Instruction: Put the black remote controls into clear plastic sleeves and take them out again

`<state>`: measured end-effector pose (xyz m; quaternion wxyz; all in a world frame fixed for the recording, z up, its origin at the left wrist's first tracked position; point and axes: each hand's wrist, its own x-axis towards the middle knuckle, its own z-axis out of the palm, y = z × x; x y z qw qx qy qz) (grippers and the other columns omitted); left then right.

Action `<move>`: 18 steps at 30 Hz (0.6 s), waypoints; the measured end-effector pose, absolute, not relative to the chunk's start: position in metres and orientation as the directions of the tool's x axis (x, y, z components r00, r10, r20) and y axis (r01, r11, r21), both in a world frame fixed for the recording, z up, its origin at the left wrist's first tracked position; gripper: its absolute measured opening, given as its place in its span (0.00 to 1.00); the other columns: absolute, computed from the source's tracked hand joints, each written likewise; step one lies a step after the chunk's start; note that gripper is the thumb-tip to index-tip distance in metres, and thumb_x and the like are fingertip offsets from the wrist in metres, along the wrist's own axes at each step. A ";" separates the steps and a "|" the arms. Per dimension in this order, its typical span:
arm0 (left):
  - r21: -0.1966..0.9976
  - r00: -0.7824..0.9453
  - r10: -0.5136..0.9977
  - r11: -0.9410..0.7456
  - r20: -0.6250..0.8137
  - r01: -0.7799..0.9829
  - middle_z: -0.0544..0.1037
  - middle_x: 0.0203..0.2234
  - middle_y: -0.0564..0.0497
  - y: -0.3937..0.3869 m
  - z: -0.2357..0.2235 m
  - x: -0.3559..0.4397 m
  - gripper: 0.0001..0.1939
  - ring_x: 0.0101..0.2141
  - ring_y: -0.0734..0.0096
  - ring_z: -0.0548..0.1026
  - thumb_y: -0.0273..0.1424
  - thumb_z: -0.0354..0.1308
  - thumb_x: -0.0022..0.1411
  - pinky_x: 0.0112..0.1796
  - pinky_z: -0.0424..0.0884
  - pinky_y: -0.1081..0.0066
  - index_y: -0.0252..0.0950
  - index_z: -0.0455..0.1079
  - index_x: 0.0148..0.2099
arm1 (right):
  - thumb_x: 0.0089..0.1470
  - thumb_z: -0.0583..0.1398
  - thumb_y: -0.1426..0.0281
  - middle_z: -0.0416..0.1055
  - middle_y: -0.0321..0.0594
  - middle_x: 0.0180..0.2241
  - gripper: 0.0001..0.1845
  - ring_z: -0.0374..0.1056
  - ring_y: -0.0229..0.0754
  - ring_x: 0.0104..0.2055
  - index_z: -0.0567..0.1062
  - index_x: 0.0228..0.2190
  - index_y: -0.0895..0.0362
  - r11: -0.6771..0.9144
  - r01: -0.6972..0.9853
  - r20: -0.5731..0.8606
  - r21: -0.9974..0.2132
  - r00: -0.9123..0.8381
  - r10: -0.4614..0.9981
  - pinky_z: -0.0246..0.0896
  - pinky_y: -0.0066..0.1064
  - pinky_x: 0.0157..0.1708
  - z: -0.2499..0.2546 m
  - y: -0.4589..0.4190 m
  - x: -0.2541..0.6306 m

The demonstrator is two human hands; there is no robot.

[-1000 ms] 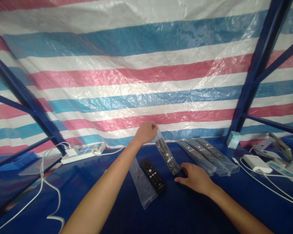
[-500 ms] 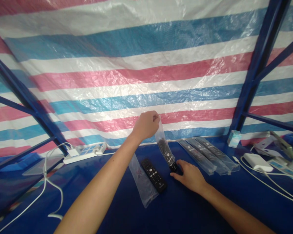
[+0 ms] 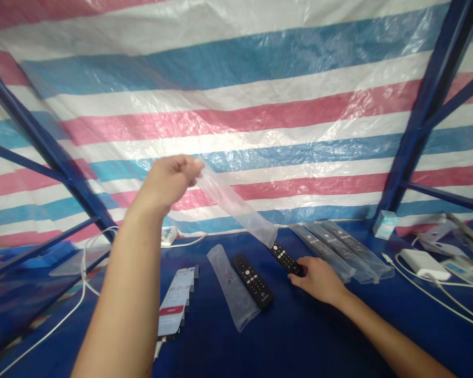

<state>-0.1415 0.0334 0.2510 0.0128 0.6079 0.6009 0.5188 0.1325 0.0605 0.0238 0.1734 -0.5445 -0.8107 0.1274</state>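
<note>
My left hand (image 3: 177, 176) is raised, its fingers pinching the upper end of a clear plastic sleeve (image 3: 238, 205). The sleeve stretches down to the right, its lower end still around the top of a black remote control (image 3: 286, 259). My right hand (image 3: 319, 278) grips the bottom end of this remote between thumb and fingers, low at the table. To the left, a second black remote (image 3: 253, 281) lies bare on the blue table, partly beside and touching an empty-looking plastic sleeve (image 3: 232, 289).
Three sleeved remotes (image 3: 342, 247) lie side by side at the right. Behind them stands a small box (image 3: 385, 224). A white charger (image 3: 424, 264) with cables sits farther right. A phone (image 3: 177, 302) lies near my left forearm. Striped sheeting (image 3: 236, 126) hangs behind the table.
My left hand has moved up and left, drawing the sleeve along the remote, so more of the remote shows. My right hand keeps hold of its end. The phone has come into view.
</note>
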 end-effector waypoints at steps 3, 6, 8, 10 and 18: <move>0.742 -0.203 0.919 -0.126 0.337 0.659 0.73 0.24 0.52 0.060 0.197 -0.159 0.08 0.27 0.74 0.70 0.33 0.55 0.54 0.34 0.71 0.70 0.33 0.71 0.31 | 0.50 0.59 0.59 0.75 0.42 0.27 0.13 0.71 0.43 0.30 0.76 0.25 0.56 0.335 0.877 0.118 -0.344 -0.313 0.942 0.54 0.29 0.27 0.027 0.061 0.134; 0.701 -0.115 0.983 -0.020 0.145 0.713 0.75 0.25 0.51 0.084 0.139 -0.168 0.10 0.29 0.72 0.73 0.34 0.51 0.56 0.32 0.71 0.73 0.35 0.71 0.32 | 0.50 0.59 0.58 0.75 0.44 0.29 0.15 0.72 0.46 0.33 0.77 0.25 0.57 0.334 0.891 0.128 -0.308 -0.309 0.942 0.57 0.31 0.29 0.026 0.060 0.133; 0.550 -0.066 0.996 0.020 0.065 0.835 0.76 0.25 0.51 0.094 0.110 -0.172 0.13 0.30 0.70 0.74 0.33 0.47 0.58 0.32 0.71 0.73 0.35 0.71 0.31 | 0.50 0.59 0.58 0.76 0.45 0.30 0.16 0.72 0.47 0.33 0.77 0.26 0.57 0.340 0.891 0.133 -0.301 -0.313 0.940 0.57 0.32 0.30 0.024 0.059 0.129; 0.458 -0.066 0.997 0.045 0.031 0.888 0.75 0.23 0.51 0.101 0.090 -0.174 0.13 0.30 0.68 0.74 0.30 0.46 0.57 0.32 0.70 0.72 0.34 0.70 0.28 | 0.50 0.59 0.58 0.75 0.44 0.31 0.15 0.72 0.47 0.34 0.77 0.27 0.57 0.353 0.886 0.130 -0.299 -0.329 0.935 0.58 0.32 0.31 0.022 0.056 0.123; 0.176 -0.154 0.988 0.151 0.006 0.973 0.78 0.33 0.42 0.103 0.049 -0.168 0.12 0.39 0.59 0.76 0.20 0.49 0.54 0.39 0.68 0.68 0.31 0.73 0.33 | 0.56 0.55 0.53 0.74 0.41 0.36 0.19 0.72 0.43 0.35 0.75 0.36 0.55 0.400 0.858 0.237 -0.321 -0.336 0.912 0.59 0.30 0.31 0.025 0.057 0.126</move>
